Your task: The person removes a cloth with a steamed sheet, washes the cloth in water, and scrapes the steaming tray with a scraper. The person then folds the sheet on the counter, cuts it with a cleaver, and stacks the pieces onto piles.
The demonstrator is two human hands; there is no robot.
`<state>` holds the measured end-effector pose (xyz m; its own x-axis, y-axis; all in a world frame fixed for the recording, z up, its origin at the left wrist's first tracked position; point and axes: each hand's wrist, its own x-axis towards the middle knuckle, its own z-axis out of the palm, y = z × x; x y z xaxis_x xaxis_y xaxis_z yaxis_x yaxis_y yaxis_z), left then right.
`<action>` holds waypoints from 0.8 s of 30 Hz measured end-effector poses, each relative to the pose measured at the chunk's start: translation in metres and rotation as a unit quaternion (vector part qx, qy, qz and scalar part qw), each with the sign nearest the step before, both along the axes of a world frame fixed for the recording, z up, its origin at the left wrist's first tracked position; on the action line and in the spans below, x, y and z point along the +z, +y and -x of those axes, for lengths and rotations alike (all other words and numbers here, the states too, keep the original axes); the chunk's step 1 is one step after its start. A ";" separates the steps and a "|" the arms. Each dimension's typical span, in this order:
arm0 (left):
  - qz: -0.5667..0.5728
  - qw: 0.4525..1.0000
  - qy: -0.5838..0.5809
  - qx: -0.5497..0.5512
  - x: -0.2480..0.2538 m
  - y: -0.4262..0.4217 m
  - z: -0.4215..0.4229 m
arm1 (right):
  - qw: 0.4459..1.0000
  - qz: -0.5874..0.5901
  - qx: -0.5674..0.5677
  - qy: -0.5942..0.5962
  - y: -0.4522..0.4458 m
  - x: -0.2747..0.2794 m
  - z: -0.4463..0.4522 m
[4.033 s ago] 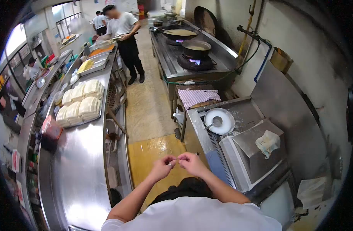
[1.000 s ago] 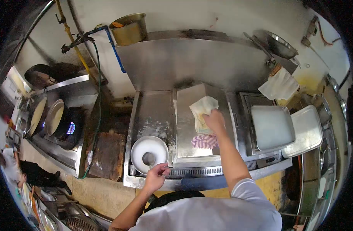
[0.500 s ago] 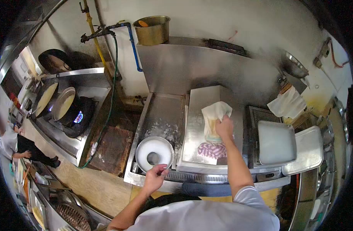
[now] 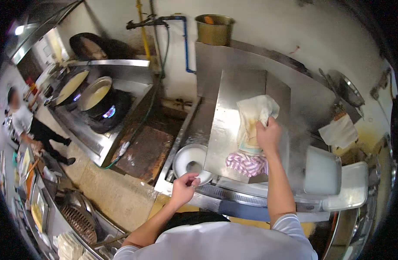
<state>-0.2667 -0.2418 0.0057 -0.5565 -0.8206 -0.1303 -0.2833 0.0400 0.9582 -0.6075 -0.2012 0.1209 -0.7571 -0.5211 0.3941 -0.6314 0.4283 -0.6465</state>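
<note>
Right of the middle of the frame, the right hand (image 4: 269, 135) grips a white cloth (image 4: 250, 115) on a shiny metal cover (image 4: 227, 125), above a striped cloth (image 4: 246, 164), and the left hand (image 4: 185, 190), fingers loosely curled, is near a round pan (image 4: 180, 162)

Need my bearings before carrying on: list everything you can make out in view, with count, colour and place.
Metal cover: 1, silver, centre-right
White cloth: 1, white with yellowish stains, on cover
Striped cloth: 1, purple and white, on cover
Bowl: 1, silver with white contents, left of cover
Ladle: 1, grey, in bowl
Stove: 1, silver, left
Cooking pots: 2, dark with pale contents, on stove
Wok: 1, dark, leaning, upper left
Deep pot: 1, brass-coloured, top centre
Trays: 2, whitish, right
Basket: 1, brown, lower left
Co-worker: at least 1, white top, far left
Edge clutter: too blurred to count
Left hand: 1, bare, near bowl
Right hand: 1, bare, gripping white cloth
</note>
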 end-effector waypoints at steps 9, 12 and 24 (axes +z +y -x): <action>-0.034 0.982 0.106 0.151 0.002 -0.020 -0.038 | 0.989 -0.111 0.093 -0.042 -0.084 -0.054 -0.084; -0.067 0.973 0.143 0.169 0.005 -0.108 -0.190 | 0.977 -0.171 0.119 -0.054 -0.200 -0.068 -0.248; -0.054 0.986 0.092 0.130 0.012 -0.268 -0.452 | 0.968 -0.217 0.071 -0.105 -0.348 -0.111 -0.499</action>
